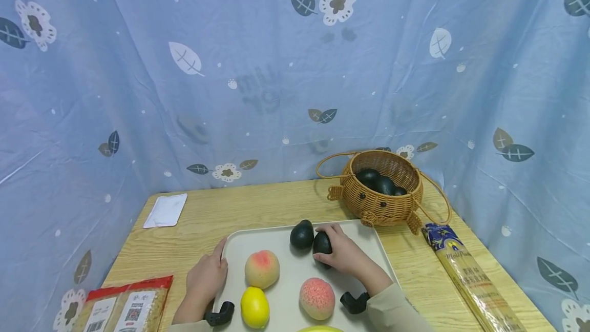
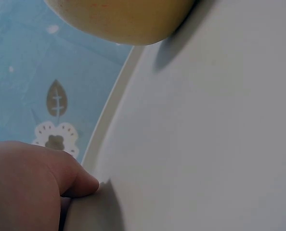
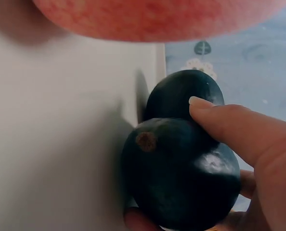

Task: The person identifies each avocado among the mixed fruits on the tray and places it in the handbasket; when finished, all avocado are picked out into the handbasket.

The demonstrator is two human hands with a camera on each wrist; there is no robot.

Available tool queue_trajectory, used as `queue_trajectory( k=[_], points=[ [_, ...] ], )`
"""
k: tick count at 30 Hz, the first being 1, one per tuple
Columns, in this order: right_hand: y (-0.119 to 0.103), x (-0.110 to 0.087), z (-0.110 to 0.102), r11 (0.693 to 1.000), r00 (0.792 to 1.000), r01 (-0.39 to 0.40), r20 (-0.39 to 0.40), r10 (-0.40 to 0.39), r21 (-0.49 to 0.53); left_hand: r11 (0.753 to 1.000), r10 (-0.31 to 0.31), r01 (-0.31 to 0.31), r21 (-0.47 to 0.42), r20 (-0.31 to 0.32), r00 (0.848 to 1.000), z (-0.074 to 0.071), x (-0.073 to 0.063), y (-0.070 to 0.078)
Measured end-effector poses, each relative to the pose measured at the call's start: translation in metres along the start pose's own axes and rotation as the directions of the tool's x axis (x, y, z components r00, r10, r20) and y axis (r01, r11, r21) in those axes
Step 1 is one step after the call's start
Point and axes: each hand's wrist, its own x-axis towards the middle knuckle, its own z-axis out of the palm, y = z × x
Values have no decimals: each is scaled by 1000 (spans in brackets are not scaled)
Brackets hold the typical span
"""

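My right hand [image 1: 342, 251] grips a dark avocado [image 1: 322, 243] over the far part of a pale tray [image 1: 286, 306]. In the right wrist view the thumb lies across the held avocado [image 3: 176, 178], whose brown stem scar shows; another avocado [image 3: 181, 94] sits right behind it. That second avocado [image 1: 301, 235] stands just left of the held one in the head view. At the tray's left side my left hand [image 1: 207, 276] holds the rim, its thumb [image 2: 78, 180] over the edge; the other fingers are mostly hidden. Nearby on the tray are two peaches [image 1: 262, 269] [image 1: 317, 298] and a lemon [image 1: 255, 307].
Beyond the tray's far right corner stands a wicker basket [image 1: 378, 209] with several dark avocados [image 1: 369, 178] inside. A pasta packet [image 1: 470, 275] lies at the right, a red-edged bag [image 1: 129, 306] at the front left, a white packet [image 1: 166, 210] at the back left. Something yellow [image 1: 320, 329] shows at the bottom edge.
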Motion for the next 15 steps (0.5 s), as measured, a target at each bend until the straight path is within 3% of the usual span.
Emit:
queue_trajectory(
  k=[7, 15],
  points=[
    [-1, -2, 4, 1000, 999, -10, -42, 10, 7, 1000, 2, -2, -14, -8, 1000, -1, -2, 1],
    [-3, 1, -10, 999, 978, -31, -208, 22, -39, 1000, 4, -4, -28, -11, 1000, -1, -3, 1]
  ],
)
